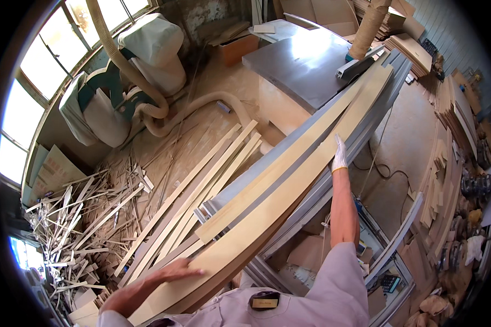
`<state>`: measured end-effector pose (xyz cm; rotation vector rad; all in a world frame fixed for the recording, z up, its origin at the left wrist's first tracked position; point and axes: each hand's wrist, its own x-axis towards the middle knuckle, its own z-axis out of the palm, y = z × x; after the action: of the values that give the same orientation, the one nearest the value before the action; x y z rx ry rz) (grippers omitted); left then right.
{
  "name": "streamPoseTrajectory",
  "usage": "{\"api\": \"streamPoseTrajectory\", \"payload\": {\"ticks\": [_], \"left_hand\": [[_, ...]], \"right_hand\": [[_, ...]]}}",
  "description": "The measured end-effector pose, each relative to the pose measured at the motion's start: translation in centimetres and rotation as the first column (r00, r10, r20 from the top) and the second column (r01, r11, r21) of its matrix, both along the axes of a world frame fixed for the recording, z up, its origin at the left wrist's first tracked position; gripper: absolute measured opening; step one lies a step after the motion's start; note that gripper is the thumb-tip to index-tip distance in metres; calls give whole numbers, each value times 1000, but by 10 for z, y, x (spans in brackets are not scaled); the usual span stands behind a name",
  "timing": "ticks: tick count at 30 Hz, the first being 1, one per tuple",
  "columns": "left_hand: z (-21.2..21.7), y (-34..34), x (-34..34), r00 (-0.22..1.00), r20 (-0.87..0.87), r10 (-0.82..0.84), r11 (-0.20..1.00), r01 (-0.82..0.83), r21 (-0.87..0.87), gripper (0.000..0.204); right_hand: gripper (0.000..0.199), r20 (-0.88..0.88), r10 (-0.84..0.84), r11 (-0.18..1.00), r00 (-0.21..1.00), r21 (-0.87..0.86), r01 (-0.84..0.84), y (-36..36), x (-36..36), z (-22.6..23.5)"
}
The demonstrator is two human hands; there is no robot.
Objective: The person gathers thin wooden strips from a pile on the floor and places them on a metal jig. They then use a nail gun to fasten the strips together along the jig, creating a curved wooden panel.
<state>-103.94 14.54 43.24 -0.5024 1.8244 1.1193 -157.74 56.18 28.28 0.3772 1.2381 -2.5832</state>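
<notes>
A long pale wooden board [278, 201] runs slantwise from my lower left up to the far right, over a grey metal sliding table [373, 109]. My bare left hand [177, 271] lies on its near end, fingers stretched over the top face. My right hand [340, 152], in a white glove, rests along the board's right edge with its fingers extended forward. A second pale board [273, 174] lies parallel on the left, with a gap between the two. Beneath the near part of the first board shows a darker brown side, whose make-up I cannot tell.
Beyond stands a metal saw table [300, 60] with a black guard [360, 65] and hose. Long strips [202, 191] lean at left beside a scrap pile [87, 218]. A dust collector [114, 98] stands by the windows. Stacked panels [458, 114] and offcuts line the right.
</notes>
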Motion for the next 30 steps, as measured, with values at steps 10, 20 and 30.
{"api": "streamPoseTrajectory", "payload": {"ticks": [10, 20, 30], "left_hand": [[-31, 66, -222, 969, -224, -101, 995, 98, -22, 108], [-60, 111, -361, 929, -346, -131, 990, 105, -92, 108], [-96, 134, -430, 930, -349, -116, 992, 88, -96, 100]], "right_hand": [[55, 135, -132, 991, 982, 20, 131, -46, 35, -43], [54, 28, -149, 986, 989, 84, 146, -15, -39, -16], [81, 120, -170, 978, 978, 144, 152, -104, 112, -6]]}}
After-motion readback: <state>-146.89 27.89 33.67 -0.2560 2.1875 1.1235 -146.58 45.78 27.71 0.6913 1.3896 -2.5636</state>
